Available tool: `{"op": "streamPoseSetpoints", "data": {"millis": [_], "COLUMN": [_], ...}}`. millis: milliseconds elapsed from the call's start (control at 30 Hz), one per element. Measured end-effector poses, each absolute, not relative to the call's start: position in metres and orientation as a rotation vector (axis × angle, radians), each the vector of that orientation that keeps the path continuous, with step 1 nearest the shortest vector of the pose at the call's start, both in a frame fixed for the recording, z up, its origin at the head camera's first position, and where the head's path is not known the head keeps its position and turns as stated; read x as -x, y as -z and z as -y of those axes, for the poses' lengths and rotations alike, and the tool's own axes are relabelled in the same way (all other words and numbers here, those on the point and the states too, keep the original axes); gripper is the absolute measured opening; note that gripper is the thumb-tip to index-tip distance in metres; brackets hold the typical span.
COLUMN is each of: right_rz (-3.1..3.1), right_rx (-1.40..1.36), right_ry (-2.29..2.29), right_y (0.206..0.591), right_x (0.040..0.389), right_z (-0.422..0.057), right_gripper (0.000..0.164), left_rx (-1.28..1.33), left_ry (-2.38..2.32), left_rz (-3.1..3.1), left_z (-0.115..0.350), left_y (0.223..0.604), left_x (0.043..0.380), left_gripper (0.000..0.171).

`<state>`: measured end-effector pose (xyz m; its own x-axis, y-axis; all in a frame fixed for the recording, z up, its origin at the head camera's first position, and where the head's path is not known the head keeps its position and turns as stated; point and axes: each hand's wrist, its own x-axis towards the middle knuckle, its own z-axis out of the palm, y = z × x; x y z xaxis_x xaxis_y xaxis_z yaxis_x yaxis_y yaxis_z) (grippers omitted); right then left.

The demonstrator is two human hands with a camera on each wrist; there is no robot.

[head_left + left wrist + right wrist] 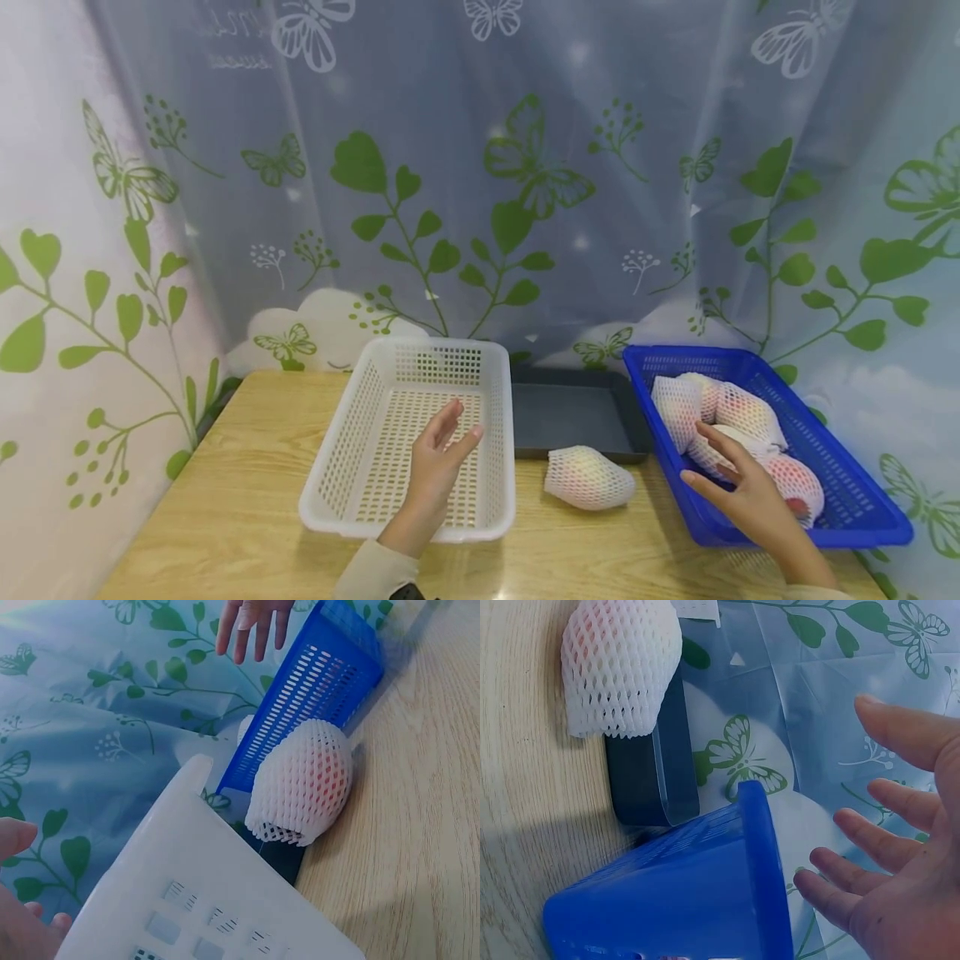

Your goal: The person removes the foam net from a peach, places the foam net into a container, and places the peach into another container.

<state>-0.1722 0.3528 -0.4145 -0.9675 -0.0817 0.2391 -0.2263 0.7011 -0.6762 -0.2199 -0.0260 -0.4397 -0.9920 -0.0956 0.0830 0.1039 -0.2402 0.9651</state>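
My left hand (437, 467) hovers over the white plastic basket (330, 467), its fingers loosely extended around nothing. Over the near left rim of the blue basket (862, 492) hangs my right hand (750, 496), fingers spread, holding nothing. Several fruits in white foam nets (750, 414) lie inside the blue basket, partly covered from view by that hand. One more netted fruit (588, 478) rests on the table between the two baskets; the left wrist view shows its reddish skin through the net (304, 780). No fruit shows in the white basket.
A dark grey tray (573, 412) lies between the baskets, behind the loose fruit. The wooden table (247, 500) extends left of the white basket. A curtain (450, 167) with butterflies and leaves stands behind and along the sides.
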Motion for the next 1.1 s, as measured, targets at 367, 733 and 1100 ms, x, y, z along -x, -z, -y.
{"op": "streamPoseSetpoints", "data": {"millis": [367,733,1100], "right_rz": [2.704,2.713,2.705], "right_rx": [-0.3,-0.392,-0.492], "right_ry": [-1.133,-1.173,-1.252], "right_y": [0.409,0.415,0.436], "right_x": [0.178,0.192,0.2], "right_z": [-0.34,-0.321,-0.302], "right_gripper": [0.07,0.069,0.068], "left_rx": [0.11,0.202,0.289], "left_ry": [2.376,2.442,2.304], "left_rz": [1.885,2.066,2.31], "left_z": [0.002,-0.032,-0.069], "left_y": [0.427,0.423,0.427], "left_x": [0.219,0.219,0.217], "left_gripper": [0.059,0.06,0.061]}}
